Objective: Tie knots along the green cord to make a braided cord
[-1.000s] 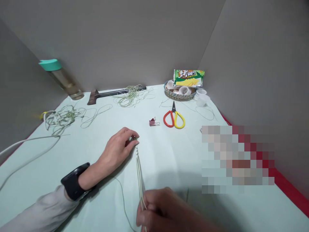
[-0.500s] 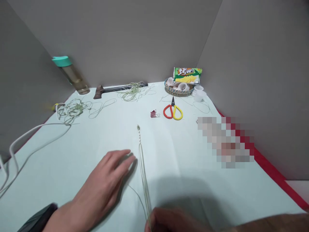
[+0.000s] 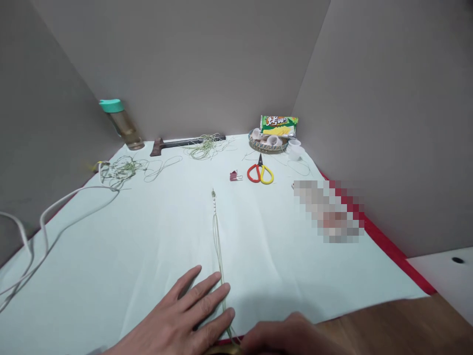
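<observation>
A bundle of thin green cords (image 3: pixel 218 245) runs toward me down the cloth, from a short beaded section (image 3: pixel 214 204) with a small knotted tuft at its far end. My left hand (image 3: pixel 192 315) lies flat with fingers spread, its fingertips on the cords partway down. At the bottom edge, my right hand (image 3: pixel 286 337) is closed around the near ends of the cords; its fingertips are partly hidden and blurred.
Beyond are a maroon binder clip (image 3: pixel 234 176), red-and-yellow scissors (image 3: pixel 260 172), a woven tray (image 3: pixel 268 147) with white rings, a snack packet (image 3: pixel 279 126), a long-handled tool with a rusty head (image 3: pixel 157 147), tangled cords (image 3: pixel 125 168), a bottle (image 3: pixel 125 130) and white cables (image 3: pixel 44 222).
My left hand has come nearer and to the right, its fingers spreading onto the cords. My right hand has shifted slightly right with the cord ends. The camera view has moved too.
</observation>
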A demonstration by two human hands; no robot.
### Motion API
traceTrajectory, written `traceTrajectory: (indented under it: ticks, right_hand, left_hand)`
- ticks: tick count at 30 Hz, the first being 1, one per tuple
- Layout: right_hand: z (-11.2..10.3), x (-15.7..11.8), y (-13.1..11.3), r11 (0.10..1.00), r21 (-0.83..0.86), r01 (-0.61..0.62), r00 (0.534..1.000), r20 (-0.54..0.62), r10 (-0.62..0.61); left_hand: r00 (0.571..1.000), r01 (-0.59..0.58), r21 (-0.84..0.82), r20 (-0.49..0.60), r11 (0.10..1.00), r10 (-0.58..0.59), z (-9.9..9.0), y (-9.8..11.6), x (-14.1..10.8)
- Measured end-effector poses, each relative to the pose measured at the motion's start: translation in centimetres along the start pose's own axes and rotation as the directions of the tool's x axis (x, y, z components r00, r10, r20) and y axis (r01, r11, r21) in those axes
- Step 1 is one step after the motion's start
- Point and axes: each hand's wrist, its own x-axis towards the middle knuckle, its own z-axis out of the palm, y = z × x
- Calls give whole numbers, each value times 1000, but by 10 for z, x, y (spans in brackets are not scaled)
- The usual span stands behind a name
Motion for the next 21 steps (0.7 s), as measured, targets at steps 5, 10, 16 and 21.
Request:
traceTrajectory:
  ticks: [5, 10, 16, 21]
  right_hand:
    - [-19, -12, -21, 876, -453, 168, 878, -335, -341]
    - [-29, 23, -27, 606, -766, 214, 897, -92, -433]
    - [-38, 44, -7, 491, -817, 303, 913, 101, -395]
    - [-46, 34, -8, 443, -830, 340, 909, 169, -380]
  left_hand:
    - [997, -77, 11, 32, 997, 77, 7, 4, -6]
    - [980, 126, -9, 154, 992, -123, -8, -2, -8]
    - [948, 201, 112, 229, 973, -222, 7, -25, -5]
    - [956, 143, 94, 246, 985, -162, 10, -36, -8]
